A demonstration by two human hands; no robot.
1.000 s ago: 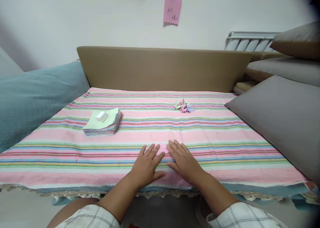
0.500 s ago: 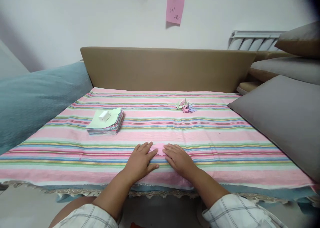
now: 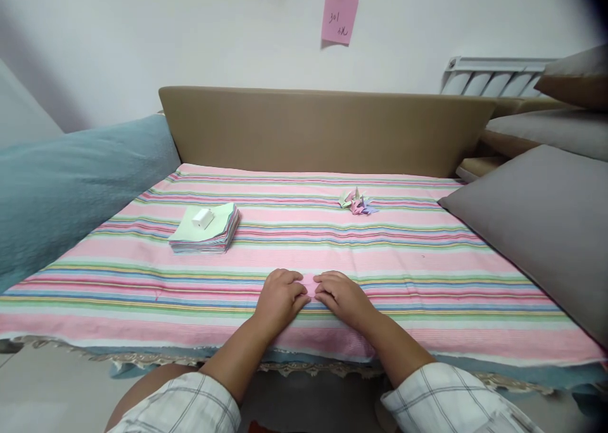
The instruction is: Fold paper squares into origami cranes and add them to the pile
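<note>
Between my two hands lies a small piece of pink paper, low over the striped cloth near its front side. My left hand has curled fingers and grips the paper's left end. At the right end, my right hand pinches it between thumb and fingers. Much of the paper is covered by the fingers, so its folds cannot be made out. Farther back on the cloth sits a small cluster of folded paper cranes in green, pink and purple.
A stack of coloured paper stands to the left, a white block-shaped adapter on top. Grey cushions line the right side, and a blue covered armrest the left. Behind rises a brown backrest.
My hands were laid flat with fingers stretched over the pink paper; now the fingers are curled and grip its two ends. The left hand has shifted right. The view has moved slightly.
</note>
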